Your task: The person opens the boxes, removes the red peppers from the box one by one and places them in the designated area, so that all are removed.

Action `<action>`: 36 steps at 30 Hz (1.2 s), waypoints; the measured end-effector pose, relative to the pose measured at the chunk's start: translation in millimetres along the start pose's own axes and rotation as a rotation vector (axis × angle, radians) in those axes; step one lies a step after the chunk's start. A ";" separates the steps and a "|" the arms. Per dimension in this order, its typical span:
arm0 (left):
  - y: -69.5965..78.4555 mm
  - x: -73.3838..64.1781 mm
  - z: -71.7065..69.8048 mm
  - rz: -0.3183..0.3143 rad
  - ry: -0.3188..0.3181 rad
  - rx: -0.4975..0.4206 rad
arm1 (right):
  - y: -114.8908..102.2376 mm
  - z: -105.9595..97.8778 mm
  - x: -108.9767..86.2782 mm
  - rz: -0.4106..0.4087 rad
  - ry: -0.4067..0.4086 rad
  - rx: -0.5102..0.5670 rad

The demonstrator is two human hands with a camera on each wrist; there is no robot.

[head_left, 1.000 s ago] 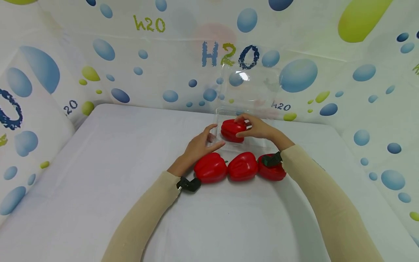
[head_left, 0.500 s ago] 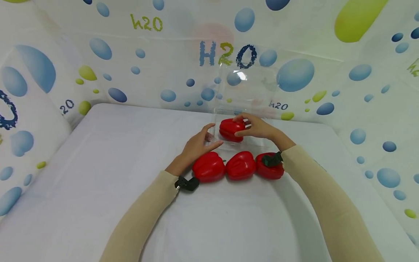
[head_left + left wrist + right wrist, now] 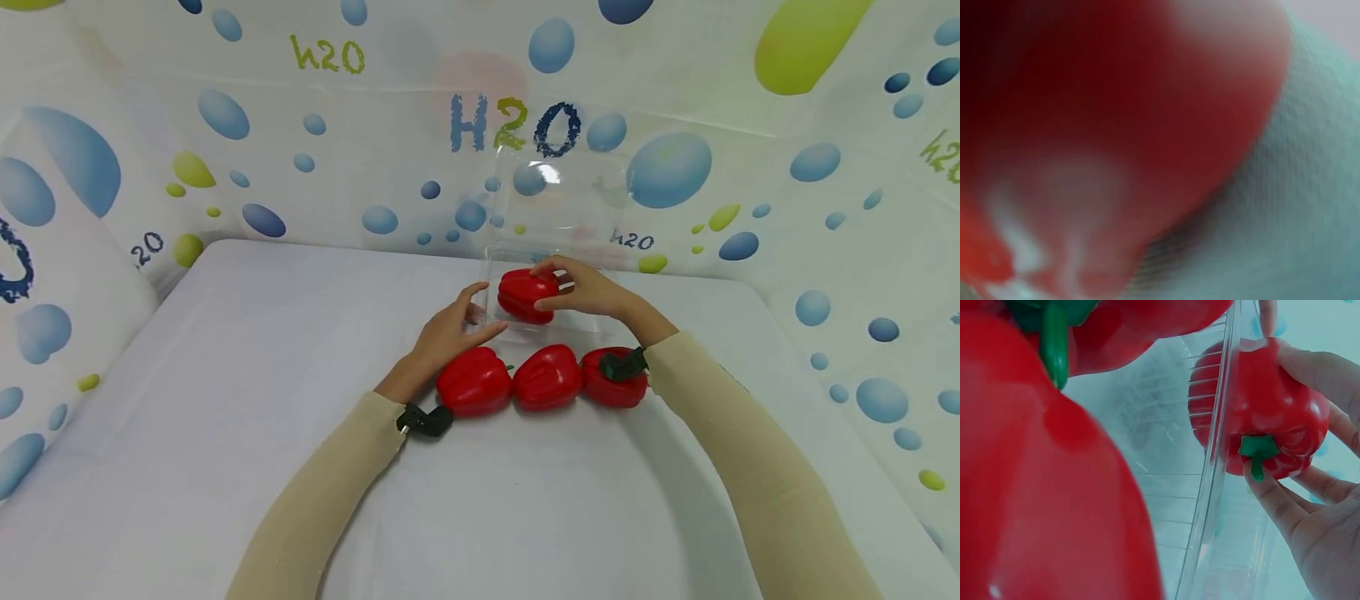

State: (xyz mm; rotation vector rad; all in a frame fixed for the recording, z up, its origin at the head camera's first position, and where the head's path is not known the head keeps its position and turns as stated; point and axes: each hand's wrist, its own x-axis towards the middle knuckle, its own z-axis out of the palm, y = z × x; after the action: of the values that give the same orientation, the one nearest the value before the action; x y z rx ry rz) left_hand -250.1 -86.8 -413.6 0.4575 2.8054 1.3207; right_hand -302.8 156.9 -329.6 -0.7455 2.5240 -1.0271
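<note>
In the head view a red bell pepper [image 3: 521,300] lies in a clear plastic container [image 3: 489,265], whose lid [image 3: 570,196] stands up at the back. My right hand [image 3: 592,293] grips this pepper from the right, one fingertip by its green stem [image 3: 1257,450] in the right wrist view. At the container's left front corner is my left hand [image 3: 446,332], thumb and index finger spread apart around the corner; whether they press on the plastic I cannot tell. Its other fingers are partly hidden. A blurred red pepper [image 3: 1166,112] fills much of the left wrist view.
Three more red peppers stand in a row before the container: left [image 3: 474,385], middle [image 3: 547,379] and right [image 3: 600,392]. They lie close under both wrists. A white cloth [image 3: 337,283] covers the table, and a patterned sheet [image 3: 405,125] hangs behind.
The whole head view has shifted slightly, so things appear a little further left. Hands, container and peppers keep nearly the same places relative to one another.
</note>
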 end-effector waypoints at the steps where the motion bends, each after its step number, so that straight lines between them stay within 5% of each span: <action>1: -0.1 0.0 -0.1 -0.001 -0.001 -0.001 | -0.3 0.1 -0.3 -0.004 0.002 0.000; 36: 0.6 4.6 2.0 -0.035 -0.010 -0.009 | -8.8 0.4 -9.1 -0.088 0.041 0.063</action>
State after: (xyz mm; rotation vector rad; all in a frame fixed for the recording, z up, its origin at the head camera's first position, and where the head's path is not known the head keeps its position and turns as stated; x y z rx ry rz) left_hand -254.1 -83.7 -414.0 0.4109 2.7849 1.3203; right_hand -292.1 156.5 -322.8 -0.8314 2.4998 -1.1569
